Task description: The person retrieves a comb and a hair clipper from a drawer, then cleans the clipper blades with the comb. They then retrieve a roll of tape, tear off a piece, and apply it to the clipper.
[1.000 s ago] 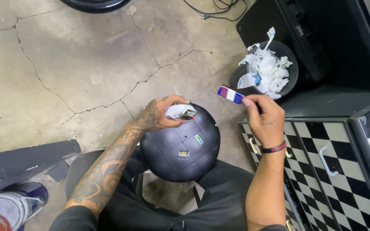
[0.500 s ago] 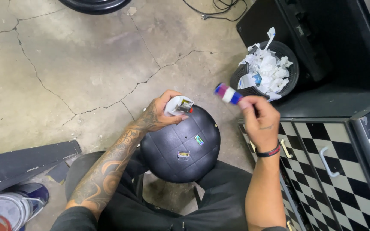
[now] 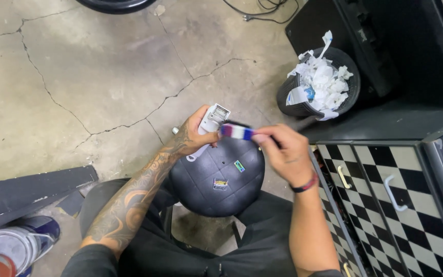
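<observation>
The fingers of the left hand (image 3: pixel 197 137) are wrapped around a white hair clipper (image 3: pixel 210 122), blade end pointing toward twelve o'clock. The fingers of the right hand (image 3: pixel 283 151) are pinched together on a small brush (image 3: pixel 237 132) with a red, white and blue striped handle, its tip touching the clipper's head from the three o'clock side. Both hands meet just above a round black padded stool (image 3: pixel 216 177), which carries two small stickers and stands between the person's knees.

This looks like the cleaning step, brushing hair off the blade. The next move probably calls for short, light strokes across the teeth while the left hand keeps the clipper steady.

At two o'clock, a black mesh wastebasket (image 3: pixel 288 100) is heaped with white paper. At four o'clock stands a black-and-white checkered cabinet (image 3: pixel 385 205) with drawer handles. The cracked concrete floor (image 3: pixel 88 66) lies beneath.
</observation>
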